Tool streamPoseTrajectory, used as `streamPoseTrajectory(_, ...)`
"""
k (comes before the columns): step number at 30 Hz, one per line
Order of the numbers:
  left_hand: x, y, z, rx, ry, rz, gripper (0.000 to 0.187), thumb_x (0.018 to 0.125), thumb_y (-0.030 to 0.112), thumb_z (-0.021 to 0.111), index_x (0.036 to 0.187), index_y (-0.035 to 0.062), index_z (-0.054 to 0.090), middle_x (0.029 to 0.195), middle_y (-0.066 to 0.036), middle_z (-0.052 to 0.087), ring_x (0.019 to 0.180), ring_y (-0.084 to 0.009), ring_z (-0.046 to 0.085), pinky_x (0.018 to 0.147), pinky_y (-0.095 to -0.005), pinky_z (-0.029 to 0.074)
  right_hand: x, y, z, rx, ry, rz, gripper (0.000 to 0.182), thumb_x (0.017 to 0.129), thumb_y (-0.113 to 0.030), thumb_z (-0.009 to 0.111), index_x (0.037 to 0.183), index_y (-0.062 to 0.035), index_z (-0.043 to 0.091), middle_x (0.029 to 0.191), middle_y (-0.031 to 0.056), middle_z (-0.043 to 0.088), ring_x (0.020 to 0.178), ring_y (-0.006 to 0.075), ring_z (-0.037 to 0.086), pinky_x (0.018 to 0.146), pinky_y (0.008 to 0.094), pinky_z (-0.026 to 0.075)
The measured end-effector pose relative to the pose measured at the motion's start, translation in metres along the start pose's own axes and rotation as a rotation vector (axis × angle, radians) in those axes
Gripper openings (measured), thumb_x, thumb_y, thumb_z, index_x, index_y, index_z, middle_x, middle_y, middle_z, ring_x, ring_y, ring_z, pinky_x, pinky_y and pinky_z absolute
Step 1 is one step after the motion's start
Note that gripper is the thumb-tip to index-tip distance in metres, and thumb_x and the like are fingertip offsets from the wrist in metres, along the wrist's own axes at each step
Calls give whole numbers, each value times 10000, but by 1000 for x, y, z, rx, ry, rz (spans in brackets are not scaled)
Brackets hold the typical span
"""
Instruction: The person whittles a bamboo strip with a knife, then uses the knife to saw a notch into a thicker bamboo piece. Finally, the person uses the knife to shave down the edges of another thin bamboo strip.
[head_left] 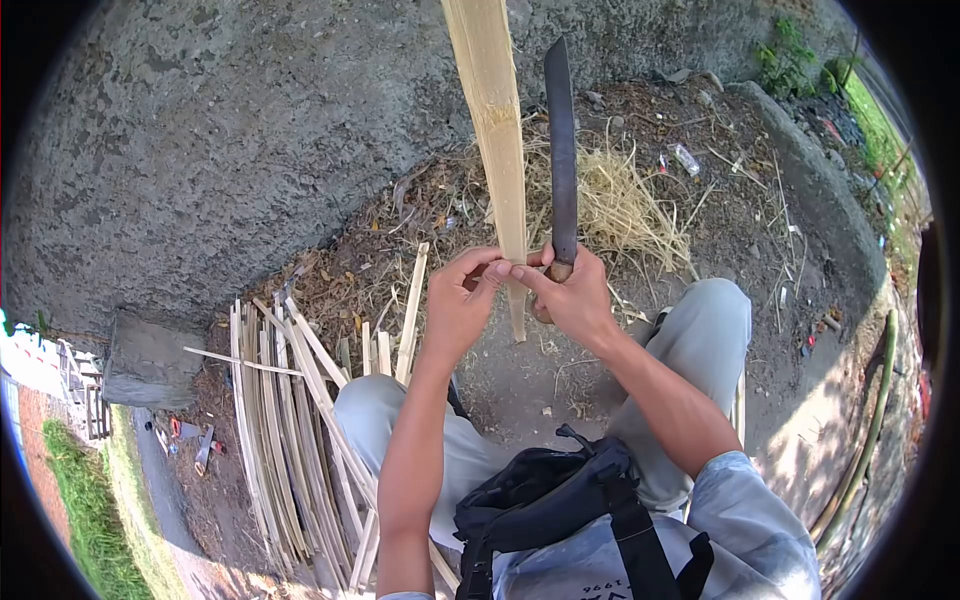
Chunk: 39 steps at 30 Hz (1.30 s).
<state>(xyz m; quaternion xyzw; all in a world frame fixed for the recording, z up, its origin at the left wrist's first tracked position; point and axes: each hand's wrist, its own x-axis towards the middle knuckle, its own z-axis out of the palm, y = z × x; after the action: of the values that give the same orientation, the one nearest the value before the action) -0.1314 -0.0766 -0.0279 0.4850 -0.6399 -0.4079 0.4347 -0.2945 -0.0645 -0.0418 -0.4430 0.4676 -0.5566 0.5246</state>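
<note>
A pale split bamboo strip (497,150), with a node across it, points up and away from me; its narrow lower end hangs between my knees. My left hand (464,295) is closed on the strip near that end, thumb on its face. My right hand (578,300) is wrapped round the handle of a machete (564,150), whose dark blade stands upright just right of the strip. The right thumb also presses on the bamboo, close to the left thumb. The blade is apart from the strip.
Long bamboo strips (280,430) lie in a pile to my left. Beyond my hands is a heap of thin shavings (625,205) before a rough grey wall (250,120). A plastic bottle (686,159) lies at the right, near a concrete edge (830,190). A black bag (545,500) sits at my waist.
</note>
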Motion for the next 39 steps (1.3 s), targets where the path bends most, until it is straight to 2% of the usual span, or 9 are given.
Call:
streamPoseTrajectory(13,2,17,-38,-94,262,89,299,944,253,595,1073,-16,614,993,-123,673,885,-199,678,677,-277,554,10,-7,-5,-3,-74,79,297,799,-52,738,838,-65,444,810,87,661,521,68,576,423,229,462)
streamPoseTrajectory(17,-3,9,-40,-231,396,-16,339,967,310,552,883,-14,604,689,-107,645,564,-159,648,479,-239,501,9,-12,-5,-26,-96,79,300,800,-97,746,822,-69,448,781,77,656,512,79,576,419,237,464)
streamPoseTrajectory(18,-7,22,-39,-156,421,-113,458,978,376,513,727,-5,558,493,-47,517,364,-108,485,359,-222,366,9,-12,-5,-29,-90,64,298,803,-111,745,817,-71,449,762,73,655,504,87,575,414,243,460)
streamPoseTrajectory(21,-5,-1,-46,-337,537,-55,527,980,421,490,657,7,534,416,7,385,315,-69,334,332,-227,229,9,-10,-6,-38,-78,65,297,805,-124,743,811,-74,450,745,68,654,491,96,575,400,247,452)
streamPoseTrajectory(25,-3,-5,-50,-311,646,37,583,1000,430,419,594,20,509,423,33,341,377,-54,316,404,-209,205,11,-12,-8,-2,-57,77,298,796,-93,746,819,-75,450,772,74,653,503,65,561,425,225,481)
streamPoseTrajectory(26,-3,-4,-54,-351,626,-42,591,1005,399,395,567,20,513,520,-16,454,535,-94,446,541,-220,328,13,-8,-8,-15,-48,79,298,795,-96,749,818,-76,452,775,77,661,496,56,551,424,218,468)
streamPoseTrajectory(30,2,-14,-67,-489,358,-58,546,977,312,472,490,67,507,909,-136,629,924,-170,536,817,-308,396,15,-10,-10,15,-45,70,296,793,-97,746,801,-69,451,779,103,675,507,107,604,396,253,471)
streamPoseTrajectory(36,0,-13,-52,-218,609,8,299,905,140,504,962,-99,675,1185,-154,625,1092,-200,563,961,-329,399,19,-5,-11,31,-47,63,300,795,-109,750,793,-68,453,771,100,668,536,110,619,410,254,487)
streamPoseTrajectory(39,-1,-5,-48,-188,683,-9,397,915,54,443,1293,-13,543,1241,-187,584,988,-182,630,968,-380,444,21,-2,-11,25,-53,60,303,795,-116,752,791,-69,453,772,95,666,537,110,618,417,251,490)
